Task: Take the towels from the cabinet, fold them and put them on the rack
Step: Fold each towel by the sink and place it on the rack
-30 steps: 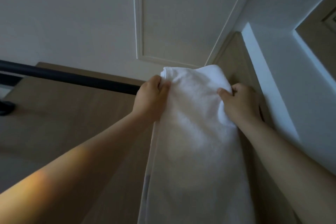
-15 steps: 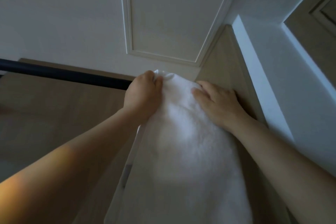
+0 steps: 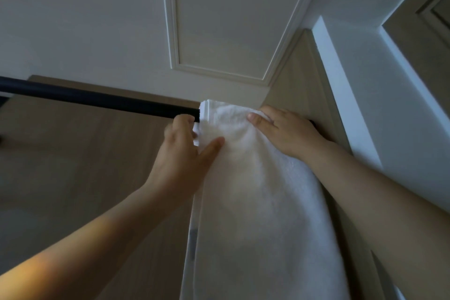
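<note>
The single camera rides on the person's head, tipped upward along both forearms (image 3: 85, 246) toward the dark rail (image 3: 97, 101) and the towel (image 3: 255, 190) draped over it. It sits close, within arm's reach, and its wide lens also catches the white moulded panel (image 3: 231, 19) above.

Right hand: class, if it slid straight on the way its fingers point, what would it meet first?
Probably the towel itself: the right hand lies flat on it, pointing left along the black rail, so the bunched top fold comes first. Depth unclear.
</note>
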Demonstrator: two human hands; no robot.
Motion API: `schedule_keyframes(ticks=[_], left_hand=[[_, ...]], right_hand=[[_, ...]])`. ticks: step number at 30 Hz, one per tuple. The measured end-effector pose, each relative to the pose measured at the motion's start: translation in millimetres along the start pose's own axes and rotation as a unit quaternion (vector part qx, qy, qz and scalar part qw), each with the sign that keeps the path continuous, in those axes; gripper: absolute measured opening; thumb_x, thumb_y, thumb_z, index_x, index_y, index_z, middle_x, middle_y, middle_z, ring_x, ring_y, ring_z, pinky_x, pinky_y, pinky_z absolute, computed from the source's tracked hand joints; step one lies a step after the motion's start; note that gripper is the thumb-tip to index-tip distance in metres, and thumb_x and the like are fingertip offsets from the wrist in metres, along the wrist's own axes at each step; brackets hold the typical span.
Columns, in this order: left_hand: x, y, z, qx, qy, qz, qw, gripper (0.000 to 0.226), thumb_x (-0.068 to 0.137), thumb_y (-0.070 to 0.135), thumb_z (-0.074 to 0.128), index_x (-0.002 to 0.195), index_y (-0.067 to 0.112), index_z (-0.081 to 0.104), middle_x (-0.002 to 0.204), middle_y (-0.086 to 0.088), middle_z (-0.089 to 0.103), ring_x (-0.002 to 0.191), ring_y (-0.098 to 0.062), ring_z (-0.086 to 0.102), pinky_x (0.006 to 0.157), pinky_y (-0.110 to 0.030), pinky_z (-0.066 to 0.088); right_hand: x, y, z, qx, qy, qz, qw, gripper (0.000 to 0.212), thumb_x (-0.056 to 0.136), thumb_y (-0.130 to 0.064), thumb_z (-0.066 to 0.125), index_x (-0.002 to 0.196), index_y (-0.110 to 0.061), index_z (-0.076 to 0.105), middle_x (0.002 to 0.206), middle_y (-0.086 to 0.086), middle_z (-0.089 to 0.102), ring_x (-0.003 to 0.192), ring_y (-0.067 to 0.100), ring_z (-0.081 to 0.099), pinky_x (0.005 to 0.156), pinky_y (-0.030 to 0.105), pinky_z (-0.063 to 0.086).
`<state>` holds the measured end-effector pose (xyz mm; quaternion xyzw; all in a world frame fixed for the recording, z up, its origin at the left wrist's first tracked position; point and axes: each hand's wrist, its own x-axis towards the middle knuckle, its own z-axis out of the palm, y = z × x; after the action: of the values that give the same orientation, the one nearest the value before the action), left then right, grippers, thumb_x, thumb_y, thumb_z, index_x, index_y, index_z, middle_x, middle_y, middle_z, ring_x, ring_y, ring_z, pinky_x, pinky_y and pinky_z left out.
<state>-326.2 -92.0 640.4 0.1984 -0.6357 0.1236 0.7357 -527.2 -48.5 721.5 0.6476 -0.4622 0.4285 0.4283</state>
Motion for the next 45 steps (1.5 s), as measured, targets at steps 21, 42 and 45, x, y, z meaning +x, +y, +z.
schedule_keyframes(ticks=[21, 42, 45], left_hand=[[33.4, 16.7, 5.5, -0.043, 0.011, 0.036, 0.998, 0.043, 0.09, 0.021, 0.061, 0.123, 0.026, 0.034, 0.083, 0.005, 0.056, 0.072, -0.002, 0.053, 0.054, -0.015, 0.033], [56.2, 30.2, 28.1, -0.063, 0.071, 0.036, 0.995, 0.035, 0.094, 0.021, 0.059, 0.123, 0.02, 0.039, 0.098, 0.001, 0.052, 0.085, -0.019, 0.053, 0.066, -0.029, 0.041], [61.2, 30.1, 25.0, -0.064, 0.069, 0.019, 0.995, 0.036, 0.093, 0.022, 0.06, 0.123, 0.019, 0.04, 0.102, -0.001, 0.053, 0.089, -0.022, 0.053, 0.072, -0.032, 0.041]], right_hand=[[-32.7, -3.3, 14.3, -0.043, 0.046, -0.034, 0.997, 0.063, 0.097, -0.06, 0.024, 0.152, -0.03, 0.029, 0.158, -0.002, 0.031, 0.146, 0.019, 0.025, 0.117, 0.048, 0.02], [-83.9, 1.7, -7.6, 0.2, 0.063, 0.189, 0.959, 0.057, 0.093, -0.044, 0.057, 0.141, -0.018, 0.04, 0.125, -0.002, 0.053, 0.112, 0.022, 0.056, 0.092, 0.036, 0.046], [-69.5, 3.1, -10.1, 0.27, 0.114, 0.198, 0.935, 0.047, 0.09, -0.025, 0.069, 0.13, -0.019, 0.045, 0.12, 0.001, 0.056, 0.112, 0.024, 0.058, 0.099, 0.041, 0.048]])
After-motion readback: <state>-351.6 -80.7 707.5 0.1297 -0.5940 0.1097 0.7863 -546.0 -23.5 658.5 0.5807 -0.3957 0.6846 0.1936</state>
